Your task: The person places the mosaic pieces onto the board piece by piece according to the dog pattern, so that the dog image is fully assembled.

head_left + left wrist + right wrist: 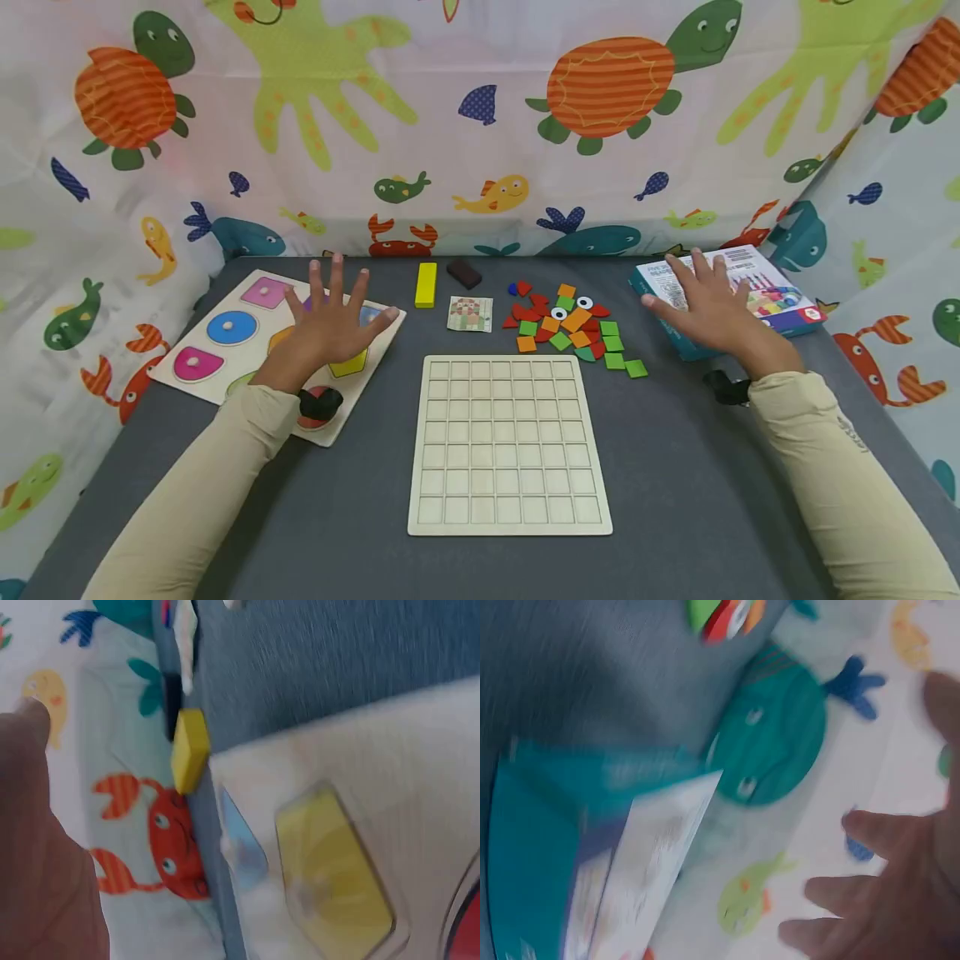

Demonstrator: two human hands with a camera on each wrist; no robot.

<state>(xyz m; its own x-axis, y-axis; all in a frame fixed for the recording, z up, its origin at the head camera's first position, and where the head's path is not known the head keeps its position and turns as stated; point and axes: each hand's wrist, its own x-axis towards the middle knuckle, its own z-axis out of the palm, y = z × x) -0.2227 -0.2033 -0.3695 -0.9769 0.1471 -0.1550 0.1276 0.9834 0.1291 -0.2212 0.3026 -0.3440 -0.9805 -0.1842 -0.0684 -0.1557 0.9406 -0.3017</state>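
With fingers spread, my left hand (324,332) is held over a wooden shape puzzle board (251,292) on the left. Knobbed pieces fill the board, among them a blue oval (232,327) and a yellow shape (330,870). My right hand (708,308), fingers also spread, is over a teal and white game box (780,292) on the right; the right wrist view shows the box (540,847) beside the fingers. Neither hand holds anything. Between them lies a pale wooden grid board (510,446) with rows of square cells.
Behind the grid board is a loose pile of small red, green and orange pieces (577,318) with googly eyes. Left of it are a picture card (470,314), a yellow block (425,285) and a dark brown block (464,273). A sea-animal curtain (442,75) encloses the grey table (345,517).
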